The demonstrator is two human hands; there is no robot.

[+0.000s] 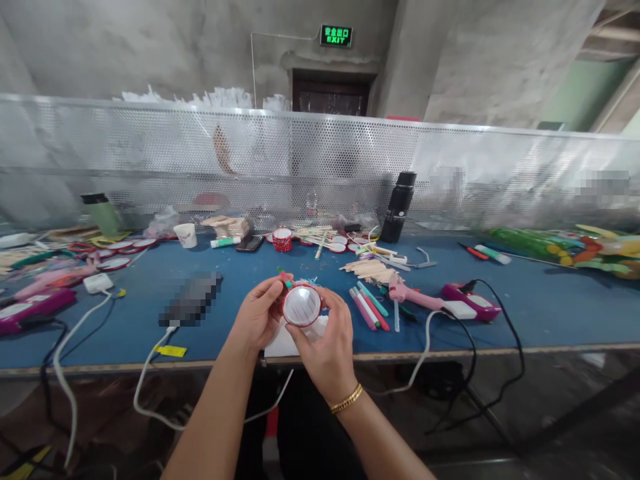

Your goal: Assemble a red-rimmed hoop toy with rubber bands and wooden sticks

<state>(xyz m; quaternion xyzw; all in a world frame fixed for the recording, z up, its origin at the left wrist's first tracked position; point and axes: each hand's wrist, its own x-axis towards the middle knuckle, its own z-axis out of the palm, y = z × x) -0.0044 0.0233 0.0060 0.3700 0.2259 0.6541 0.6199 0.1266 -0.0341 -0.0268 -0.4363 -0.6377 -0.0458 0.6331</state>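
Above the table's front edge, my right hand (330,337) grips a small round cup (301,307) with a white inside and a red rim. Its open side faces me, and thin lines run across the inside. Against the cup's left side, my left hand (260,310) has its thumb and fingers pinched on a small red and green piece (285,277). Whether that piece is fixed to the cup is hidden. Pale blue stringy bits (313,283) show behind the rim. Below the cup lies a white sheet (283,343), partly covered by my hands.
Markers (367,307), wooden sticks (370,270) and a pink glue gun (417,297) lie to the right. A phone-like dark device (193,300) with a white cable is left. Behind stand a red cup (282,240), a paper cup (186,235) and a black bottle (399,207).
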